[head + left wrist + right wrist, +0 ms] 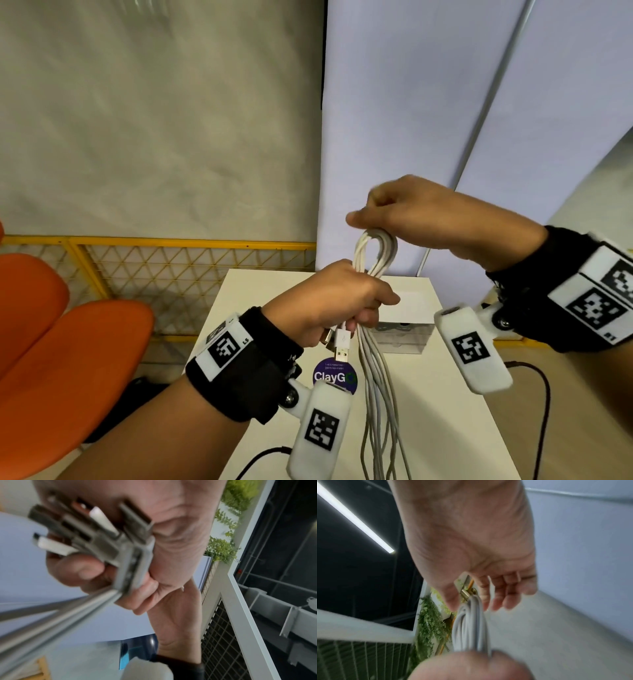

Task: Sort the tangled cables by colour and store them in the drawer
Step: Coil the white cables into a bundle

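Your left hand (329, 301) grips white cables (376, 370), plugs (340, 342) poking out at 6 o'clock; your right hand (411, 212) pinches their loop at 12.

We count two hands, one bundle of white cables (376, 260) whose strands we cannot number, one white table (428, 394), one clear drawer box (400, 337), two orange chairs (68, 359).

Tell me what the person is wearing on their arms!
Each wrist has a wide black band, left and right, with white tags printed in black square patterns. A rounded white camera pod hangs under each, left and right, also marked with a black square pattern, with a dark cable trailing off. The hands are bare.
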